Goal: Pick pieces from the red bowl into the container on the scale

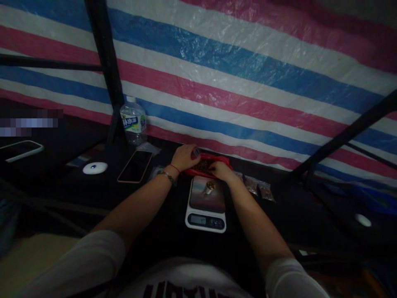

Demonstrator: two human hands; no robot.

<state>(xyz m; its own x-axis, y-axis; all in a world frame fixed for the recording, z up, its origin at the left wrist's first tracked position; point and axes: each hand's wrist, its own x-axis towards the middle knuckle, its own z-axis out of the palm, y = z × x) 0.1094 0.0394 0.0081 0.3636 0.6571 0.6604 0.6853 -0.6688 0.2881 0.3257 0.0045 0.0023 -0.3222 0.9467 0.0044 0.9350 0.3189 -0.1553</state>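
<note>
Reaching: both hands in a red bag of brown bits.
Left hand: curled over bag's rim.
Right hand: fingers buried, grip unclear.
Risk: crumbs may spill onto scale just below the wrists.

Striped tarp walls a dim space; black poles cross it.

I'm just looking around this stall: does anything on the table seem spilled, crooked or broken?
Nothing stands out. Both hands, left and right, are at the red bag of brown bits behind the scale. A small cup stands upright on the scale, and the water bottle is upright too.
</note>
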